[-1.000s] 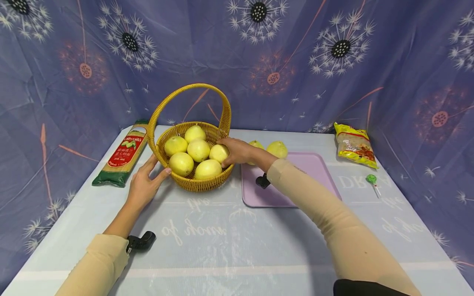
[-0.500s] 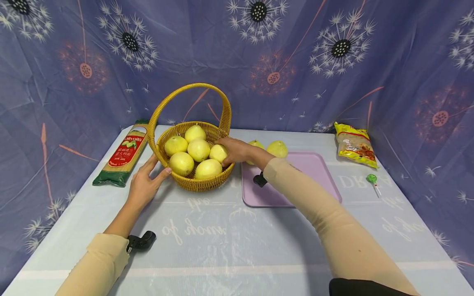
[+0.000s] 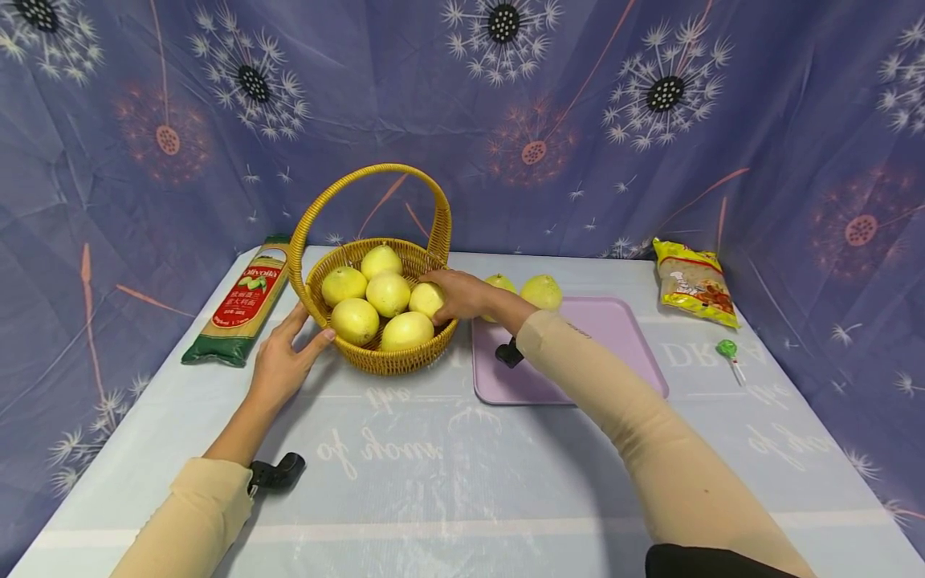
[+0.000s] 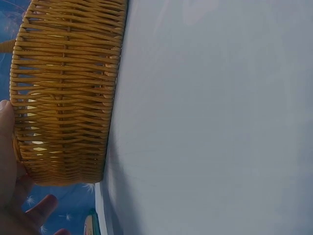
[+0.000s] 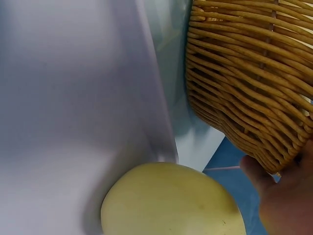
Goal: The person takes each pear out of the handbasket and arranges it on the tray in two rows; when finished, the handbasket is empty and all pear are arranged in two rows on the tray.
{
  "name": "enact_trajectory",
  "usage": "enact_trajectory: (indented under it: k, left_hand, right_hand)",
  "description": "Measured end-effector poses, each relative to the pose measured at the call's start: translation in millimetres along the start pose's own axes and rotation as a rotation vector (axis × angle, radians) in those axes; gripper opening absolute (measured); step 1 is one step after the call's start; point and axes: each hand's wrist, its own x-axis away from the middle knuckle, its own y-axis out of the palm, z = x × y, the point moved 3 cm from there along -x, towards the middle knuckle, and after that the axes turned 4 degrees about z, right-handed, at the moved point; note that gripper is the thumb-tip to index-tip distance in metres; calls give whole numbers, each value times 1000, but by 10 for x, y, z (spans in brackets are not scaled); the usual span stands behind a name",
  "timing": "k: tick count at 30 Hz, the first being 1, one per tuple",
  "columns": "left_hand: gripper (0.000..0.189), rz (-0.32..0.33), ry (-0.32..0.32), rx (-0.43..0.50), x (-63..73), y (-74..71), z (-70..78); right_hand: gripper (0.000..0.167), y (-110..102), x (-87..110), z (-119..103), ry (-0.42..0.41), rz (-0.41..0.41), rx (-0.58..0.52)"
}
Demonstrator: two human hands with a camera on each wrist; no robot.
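A yellow wicker basket [image 3: 393, 363] with a tall arched handle stands on the table, holding several pale yellow, pomelo-like fruits [image 3: 387, 294]. At its left side my left hand [image 3: 280, 365] grips the rim, thumb in front and index finger behind; the other fingers spread below the wall in the left wrist view. My right hand [image 3: 462, 294] holds the opposite rim, its thumb inside against the rightmost fruit [image 3: 426, 299]. From the right wrist view, a finger [image 5: 258, 175] lies outside the woven wall. The right hand's other fingers are largely hidden.
Right of the basket lies a lilac tray [image 3: 516, 387], with two more fruits at its back left, one of them a pale yellow fruit [image 3: 542, 292]. A green-and-red spaghetti pack [image 3: 242, 301] is left. A yellow snack bag [image 3: 694, 282] and green lollipop [image 3: 727, 350] are right.
The right forearm has shifted slightly left since a second ago. Both hands keep their places at the basket, and the basket and fruits stand as before.
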Motion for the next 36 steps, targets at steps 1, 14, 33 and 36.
enact_trajectory:
  k: [1,14,33,36]
  left_hand:
    - [73,-1,-1,-1,2,-1,1]
    - [72,11,15,-2,13,0,-3]
    - [72,9,14,-3,-3,-4,11]
    - [72,4,9,-5,2,-6,16]
  right_hand:
    - [78,-2,4,-2,0,2,1]
    - [77,-5,27,17,26,47,-6]
    - [71,-285,177,68,0,82,-215]
    - [72,-343,236,65,-5,92,-260]
